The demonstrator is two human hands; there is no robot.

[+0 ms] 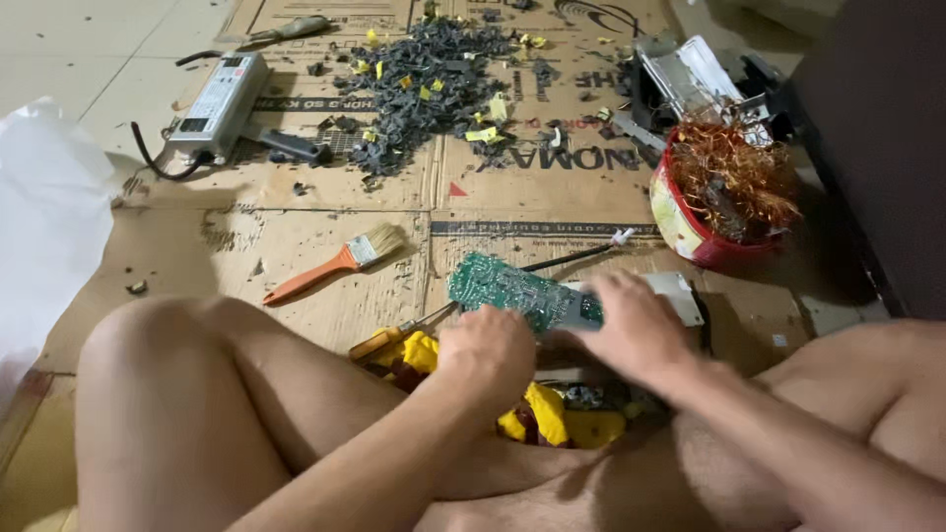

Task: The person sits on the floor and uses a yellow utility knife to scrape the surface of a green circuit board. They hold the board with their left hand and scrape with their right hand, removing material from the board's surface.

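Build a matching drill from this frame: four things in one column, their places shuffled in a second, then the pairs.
Things:
1. green printed circuit board
2. orange-handled flat paintbrush
3. red round bowl of tangled copper wire
4. silver rectangular metal power supply box

Places:
A. far left on the cardboard, black cable attached
B. between the left hand and right hand
C. right side, beside the dark wall
D. flat on the cardboard, just beyond the left knee

Pairs: 1-B, 2-D, 3-C, 4-A
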